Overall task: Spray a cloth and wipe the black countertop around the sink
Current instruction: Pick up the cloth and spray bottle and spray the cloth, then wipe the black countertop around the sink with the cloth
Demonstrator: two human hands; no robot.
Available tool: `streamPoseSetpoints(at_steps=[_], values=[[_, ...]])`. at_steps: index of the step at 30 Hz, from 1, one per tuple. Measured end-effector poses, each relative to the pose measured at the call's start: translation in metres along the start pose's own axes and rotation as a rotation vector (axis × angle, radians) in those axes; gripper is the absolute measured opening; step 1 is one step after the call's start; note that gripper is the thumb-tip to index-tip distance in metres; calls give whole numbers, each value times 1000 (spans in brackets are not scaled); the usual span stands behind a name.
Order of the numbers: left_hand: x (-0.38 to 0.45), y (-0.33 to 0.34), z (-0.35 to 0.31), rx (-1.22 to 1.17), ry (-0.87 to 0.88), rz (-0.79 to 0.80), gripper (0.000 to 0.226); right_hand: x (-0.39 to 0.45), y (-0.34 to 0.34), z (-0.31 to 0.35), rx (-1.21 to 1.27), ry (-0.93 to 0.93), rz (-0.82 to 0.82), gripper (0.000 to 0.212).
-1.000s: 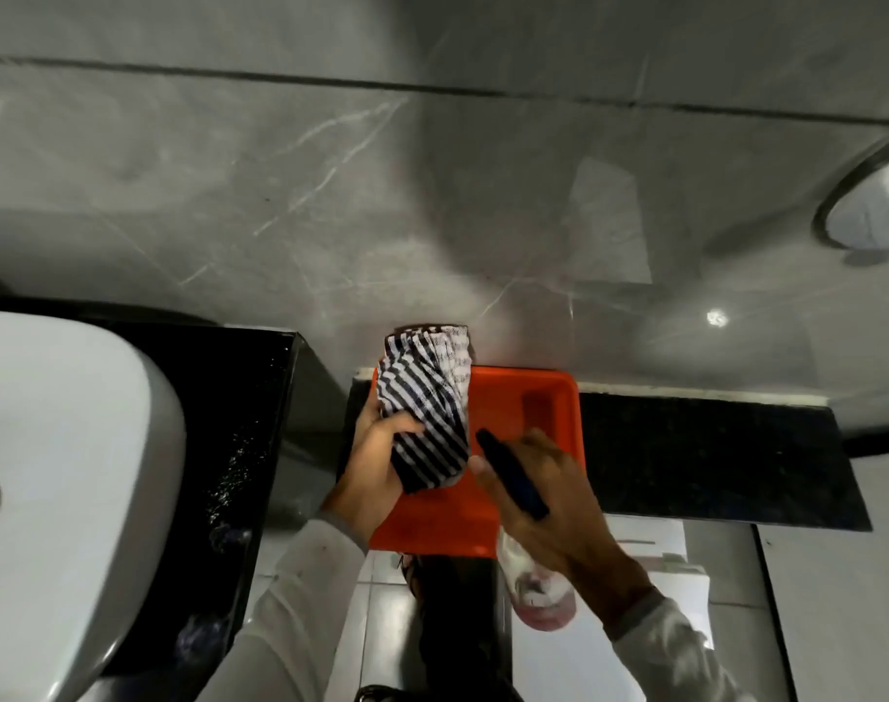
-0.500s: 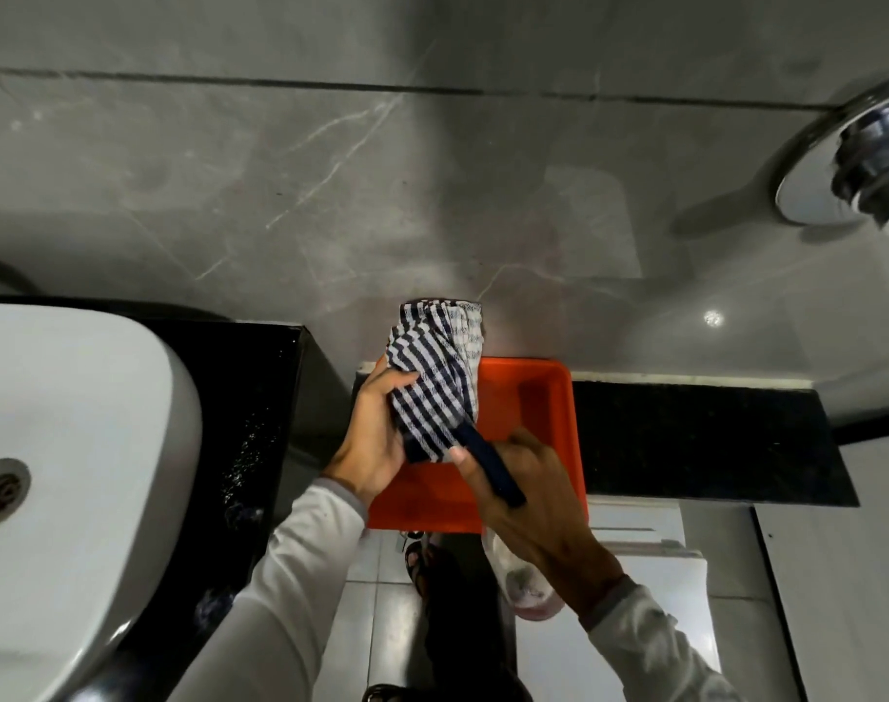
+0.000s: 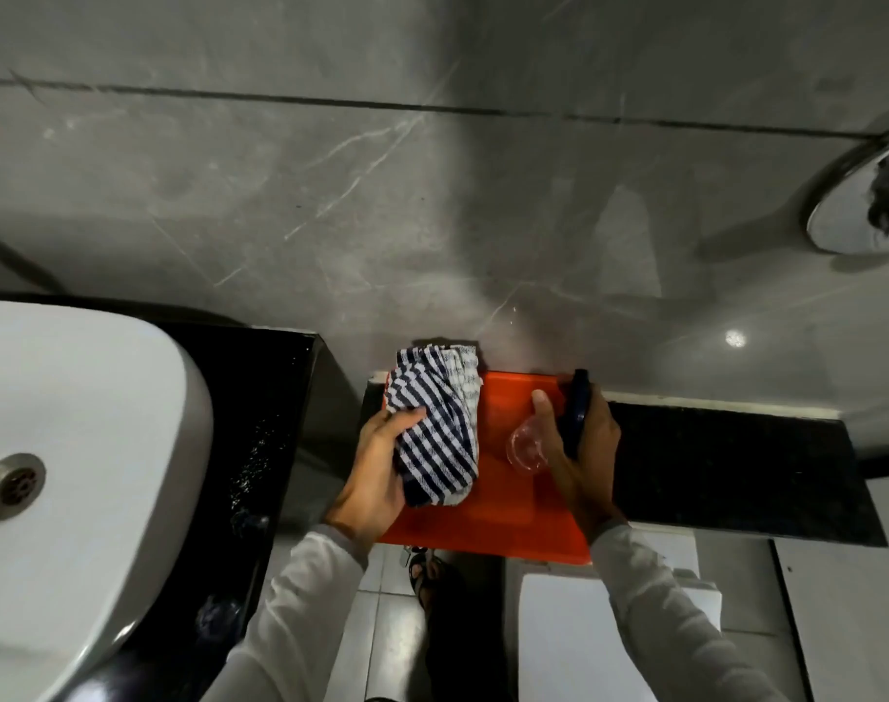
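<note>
My left hand (image 3: 376,473) grips a bunched blue-and-white striped cloth (image 3: 434,428) above the left part of an orange tray (image 3: 508,519). My right hand (image 3: 579,443) holds a clear spray bottle (image 3: 527,443) with a dark blue trigger head (image 3: 575,412), standing over the tray's right side, a short gap right of the cloth. The black countertop (image 3: 260,412) runs along the right side of the white sink (image 3: 77,448) at the left, with water drops on it.
A lower black stone ledge (image 3: 726,473) carries the tray and extends right. Grey marble wall tiles rise behind. A chrome fitting (image 3: 863,205) sticks out of the wall at upper right. A white toilet cistern (image 3: 584,635) and tiled floor lie below.
My right hand has drawn the bottle away from the cloth to the right and turned it upright over the tray. My left hand has kept the cloth in place.
</note>
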State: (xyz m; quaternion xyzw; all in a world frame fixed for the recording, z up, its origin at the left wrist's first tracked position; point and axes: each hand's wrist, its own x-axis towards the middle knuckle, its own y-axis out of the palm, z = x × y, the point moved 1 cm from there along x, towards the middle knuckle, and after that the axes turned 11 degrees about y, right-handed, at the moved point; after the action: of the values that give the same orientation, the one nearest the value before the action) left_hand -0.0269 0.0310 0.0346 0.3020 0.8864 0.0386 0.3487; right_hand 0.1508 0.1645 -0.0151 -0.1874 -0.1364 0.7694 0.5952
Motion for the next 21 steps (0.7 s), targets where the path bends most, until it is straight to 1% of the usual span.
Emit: streamPoseSetpoints(at_steps=[1, 3, 5, 6, 8, 9, 10, 11, 12, 13, 14, 15, 16, 17, 18, 19, 20, 21], values=[[-1, -1, 3, 2, -5, -23, 49, 4, 3, -6, -5, 11, -1, 42], [-5, -3, 7, 21, -5, -56, 53, 8, 7, -16, 3, 50, -25, 52], [-12, -6, 8, 51, 16, -68, 53, 8, 5, -20, 9, 84, -7, 60], [-17, -8, 8, 53, 27, -64, 51, 7, 4, -20, -2, 105, 30, 66], [-26, -13, 5, 22, 47, -43, 51, 0, -5, -20, -42, 164, 115, 90], [-32, -17, 2, -12, 53, -28, 52, -8, -11, -18, -110, 175, 103, 102], [-35, -18, 1, -39, 52, -7, 54, -19, -20, -19, -193, 185, 49, 111], [-41, -21, -3, -63, 54, 12, 56, -35, -28, -17, -203, 192, -13, 116], [-47, -23, -7, -79, 52, 35, 59, -56, -34, -12, -139, 213, -56, 115], [-54, -26, -13, -93, 51, 64, 60, -76, -36, -2, -19, 246, -47, 108], [-60, -26, -17, -103, 48, 102, 60, -94, -32, 11, 105, 288, -5, 93], [-67, -27, -21, -119, 46, 131, 60, -108, -24, 26, 192, 327, 88, 71], [-75, -27, -25, -141, 37, 151, 59, -120, -13, 43, 287, 386, 235, 49], [-81, -25, -26, -158, 26, 165, 58, -128, 1, 60, 433, 506, 345, 35], [-90, -24, -28, -137, 42, 173, 54, -137, 8, 75, 571, 554, 461, 37], [-98, -21, -30, -49, 103, 189, 47, -143, 19, 89, 767, 602, 515, 41], [-105, -18, -31, 115, 225, 202, 40, -145, 30, 104, 976, 699, 579, 54], [-109, -18, -32, 297, 397, 204, 36, -150, 39, 120, 1123, 797, 629, 72]])
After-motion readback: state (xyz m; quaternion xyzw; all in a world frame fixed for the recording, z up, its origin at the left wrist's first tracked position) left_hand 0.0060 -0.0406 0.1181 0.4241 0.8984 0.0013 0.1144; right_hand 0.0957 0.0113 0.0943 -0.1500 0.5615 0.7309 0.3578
